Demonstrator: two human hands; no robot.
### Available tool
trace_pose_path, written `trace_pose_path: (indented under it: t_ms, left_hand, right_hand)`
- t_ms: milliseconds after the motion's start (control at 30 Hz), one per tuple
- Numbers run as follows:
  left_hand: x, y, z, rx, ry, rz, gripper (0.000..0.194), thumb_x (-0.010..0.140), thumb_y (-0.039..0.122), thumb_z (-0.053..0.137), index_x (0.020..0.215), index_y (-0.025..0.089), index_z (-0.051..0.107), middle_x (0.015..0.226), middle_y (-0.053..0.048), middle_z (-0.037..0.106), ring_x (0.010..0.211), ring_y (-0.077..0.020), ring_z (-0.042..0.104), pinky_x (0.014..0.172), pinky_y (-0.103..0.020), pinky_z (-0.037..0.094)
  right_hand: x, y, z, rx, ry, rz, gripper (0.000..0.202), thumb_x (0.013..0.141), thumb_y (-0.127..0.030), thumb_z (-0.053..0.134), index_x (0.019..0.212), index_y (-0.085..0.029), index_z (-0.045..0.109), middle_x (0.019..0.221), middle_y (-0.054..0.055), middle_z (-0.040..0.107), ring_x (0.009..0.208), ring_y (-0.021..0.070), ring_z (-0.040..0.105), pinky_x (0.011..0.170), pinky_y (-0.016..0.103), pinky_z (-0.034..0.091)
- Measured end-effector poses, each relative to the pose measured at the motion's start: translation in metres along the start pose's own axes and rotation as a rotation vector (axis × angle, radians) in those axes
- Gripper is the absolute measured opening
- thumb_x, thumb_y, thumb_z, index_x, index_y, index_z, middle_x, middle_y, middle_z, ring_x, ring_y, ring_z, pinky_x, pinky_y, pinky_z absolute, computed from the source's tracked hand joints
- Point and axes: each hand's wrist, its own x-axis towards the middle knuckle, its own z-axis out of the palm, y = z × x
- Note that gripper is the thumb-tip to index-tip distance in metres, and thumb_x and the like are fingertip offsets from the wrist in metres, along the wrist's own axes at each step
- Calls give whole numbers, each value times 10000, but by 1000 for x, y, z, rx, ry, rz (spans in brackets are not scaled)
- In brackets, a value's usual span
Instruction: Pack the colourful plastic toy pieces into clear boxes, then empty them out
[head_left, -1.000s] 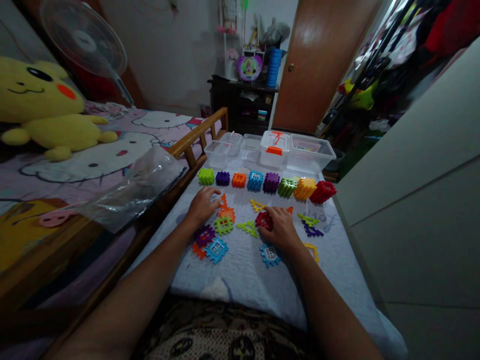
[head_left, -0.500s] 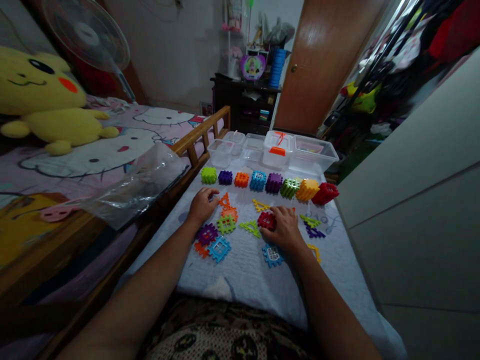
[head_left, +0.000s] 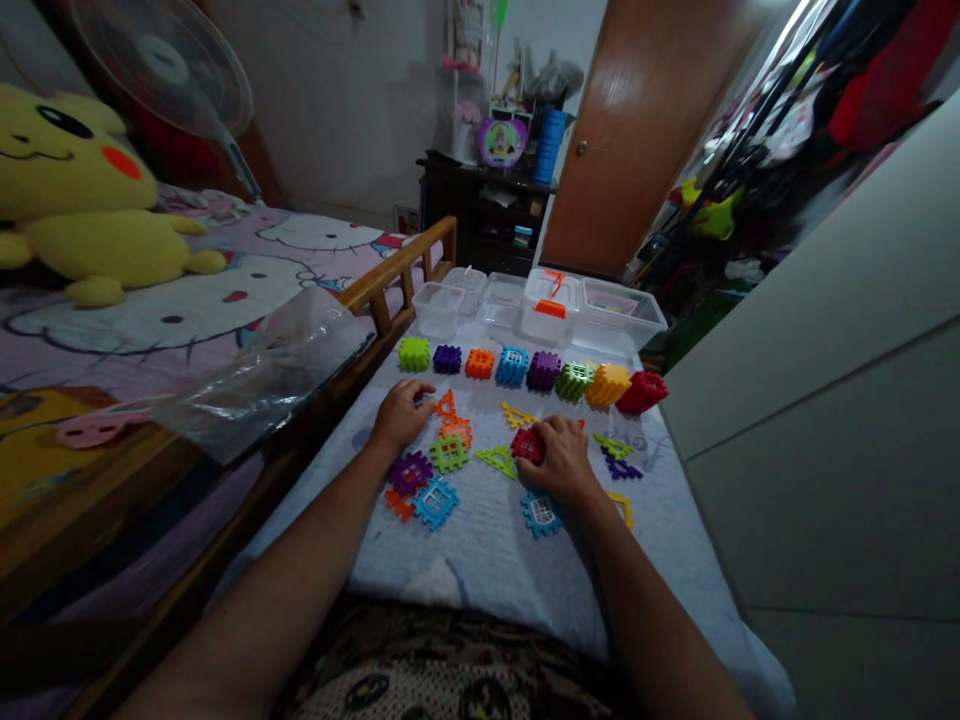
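Note:
My right hand [head_left: 564, 455] rests with its fingers curled round the right side of a red square building block [head_left: 528, 446]. Left of it lies a light green triangle block [head_left: 497, 460], with a yellow triangle [head_left: 517, 414] just behind. A blue window block [head_left: 541, 513] sits in front of that wrist. My left hand [head_left: 406, 410] lies on the cloth, fingers loosely bent and apart, beside an orange triangle [head_left: 445, 405]. Nearer me are a green square block [head_left: 449, 453], a purple one [head_left: 410, 473] and a blue window block [head_left: 436, 502].
Stacks of blocks, from the lime green stack [head_left: 414, 354] to the red stack [head_left: 642, 393], line the table's far part. Clear plastic boxes [head_left: 622, 318] stand behind them. A wooden bed rail [head_left: 382, 300] borders the left side, a white cabinet [head_left: 825, 400] the right.
The view has shifted slightly. My right hand stays at the red block, and my left hand remains beside the orange triangle. The blocks lie as before.

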Motion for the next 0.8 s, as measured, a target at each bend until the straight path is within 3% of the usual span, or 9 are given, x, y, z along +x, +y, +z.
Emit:
trace_pose_path:
  t_ms: [200,333,500,600,700,800]
  left_hand:
    - [0,0,0,-8,-3,-10,251,758,296,545,942,195,682,1029,-70,658,977,-235,631,956,-380,517]
    - [1,-1,0,-19,-4,-9,257,752,328,551,936,203,679,1034,-66,662,975,-240,628,963,-388,516]
    - [1,-1,0,-17,-10,-5,271,744,367,548,918,207,681,1017,-71,659,969,-248,635,944,-381,524]
    - [0,1,-1,-15,-14,-1,284,740,384,545,913,204,680,1011,-71,656,952,-248,640,918,-375,532]
    - [1,1,-2,-7,-25,-2,288,742,396,546,913,205,678,1006,-73,656,950,-250,640,912,-376,532]
    - [1,0,-2,0,-26,-3,290,739,399,551,910,204,679,1005,-74,659,958,-254,639,911,-374,532]
  right_hand:
    - [2,-2,-4,15,21,1,368,702,-369,707,1023,-192,673,1063,119,620,1023,316,513,914,466,393]
    - [3,19,-33,64,133,-5,406,702,-362,721,1074,-212,656,1152,119,597,1083,322,516,939,475,414]
    - [18,103,-95,110,255,22,402,694,-352,721,1068,-220,655,1186,119,580,1162,329,518,1028,513,390]
    - [33,162,-124,164,255,135,451,683,-387,721,1094,-212,656,1176,116,569,1109,305,546,970,485,445]
    - [50,202,-136,224,159,222,473,645,-371,748,1077,-195,673,1164,121,577,1075,291,560,910,449,482]
    - [63,218,-136,248,81,227,471,636,-317,751,1082,-180,686,1136,115,603,1057,271,576,914,427,489]
